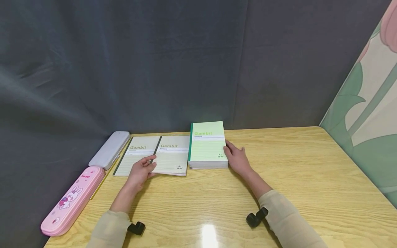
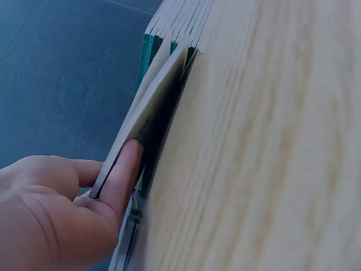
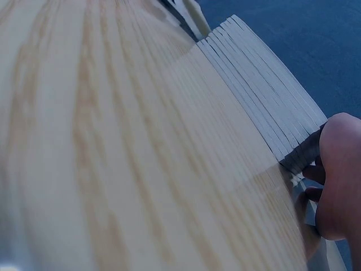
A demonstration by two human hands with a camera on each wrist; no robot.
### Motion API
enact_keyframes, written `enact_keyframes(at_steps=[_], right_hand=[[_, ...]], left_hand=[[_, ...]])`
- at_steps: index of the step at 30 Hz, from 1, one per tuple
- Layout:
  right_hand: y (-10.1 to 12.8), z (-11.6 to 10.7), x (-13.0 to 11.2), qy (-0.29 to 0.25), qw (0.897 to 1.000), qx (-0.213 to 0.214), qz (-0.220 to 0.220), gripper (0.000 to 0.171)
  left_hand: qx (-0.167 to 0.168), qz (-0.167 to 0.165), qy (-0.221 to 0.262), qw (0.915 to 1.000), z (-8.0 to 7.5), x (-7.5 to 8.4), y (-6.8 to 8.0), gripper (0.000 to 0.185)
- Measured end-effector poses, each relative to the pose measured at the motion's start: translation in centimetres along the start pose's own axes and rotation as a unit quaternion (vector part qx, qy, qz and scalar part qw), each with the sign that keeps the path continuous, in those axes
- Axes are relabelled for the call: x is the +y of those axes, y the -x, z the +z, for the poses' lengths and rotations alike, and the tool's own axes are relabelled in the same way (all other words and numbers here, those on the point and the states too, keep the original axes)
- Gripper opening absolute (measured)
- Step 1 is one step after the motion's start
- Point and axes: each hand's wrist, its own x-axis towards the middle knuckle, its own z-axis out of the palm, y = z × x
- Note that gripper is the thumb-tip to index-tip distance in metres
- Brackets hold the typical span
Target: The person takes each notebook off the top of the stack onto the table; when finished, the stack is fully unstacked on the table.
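My left hand (image 1: 140,173) pinches a notebook (image 1: 172,155) with a pale cover and dark spine near its lower left corner. In the left wrist view that held notebook (image 2: 148,107) is tilted, its gripped edge lifted. A second pale notebook (image 1: 136,156) lies to its left, partly behind the hand. Just right of the held notebook stands a neat stack of green notebooks (image 1: 207,146). My right hand (image 1: 238,160) rests against the stack's right side. The right wrist view shows the stack's page edges (image 3: 265,84) beside the hand; some fingers are hidden.
A white pencil case (image 1: 110,150) and a pink case with a rabbit picture (image 1: 72,201) lie along the table's left edge. Beside them lies a thin yellow pencil (image 1: 100,186). Dark cloth (image 1: 186,69) hangs behind the wooden table (image 1: 192,206).
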Motion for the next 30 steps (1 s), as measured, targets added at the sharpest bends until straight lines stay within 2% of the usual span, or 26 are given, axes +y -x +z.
enact_keyframes(at_steps=[5,9,17,30], right_hand=[[0.0,0.0,0.0,0.0,1.0,-0.002,0.002,0.052],[0.0,-0.1,0.0,0.002,1.0,-0.002,0.004,0.052],[-0.1,0.2,0.2,0.007,1.0,0.0,0.005,0.053],[-0.1,0.1,0.2,0.005,1.0,0.0,0.006,0.053]], left_hand=[[-0.012,0.014,-0.061,0.998,0.2,0.2,0.4,0.044],[-0.027,0.024,-0.085,0.9957,0.3,0.2,0.5,0.047],[-0.008,0.038,-0.176,0.9836,0.8,0.5,0.4,0.05],[-0.007,0.031,-0.144,0.989,1.5,0.5,-0.1,0.052]])
